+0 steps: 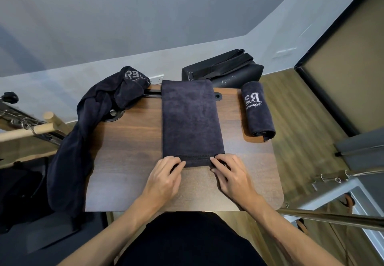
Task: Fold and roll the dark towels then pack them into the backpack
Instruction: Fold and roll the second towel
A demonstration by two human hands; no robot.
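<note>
Both hands, left hand (164, 174) and right hand (229, 172), pinch the near edge of the folded towel (191, 120) mid-worktop (128, 151). Rolled towel (257, 110) sits far right, backpack (222, 68) beyond it.

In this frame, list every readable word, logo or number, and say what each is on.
"RE", large pale letters seen mirrored: rolled towel, right side of table.
"RE", same mirrored logo: crumpled towel, left.
Small script beneath both logos: too blurred to read.
Faint marks on backpack: unreadable.
</note>
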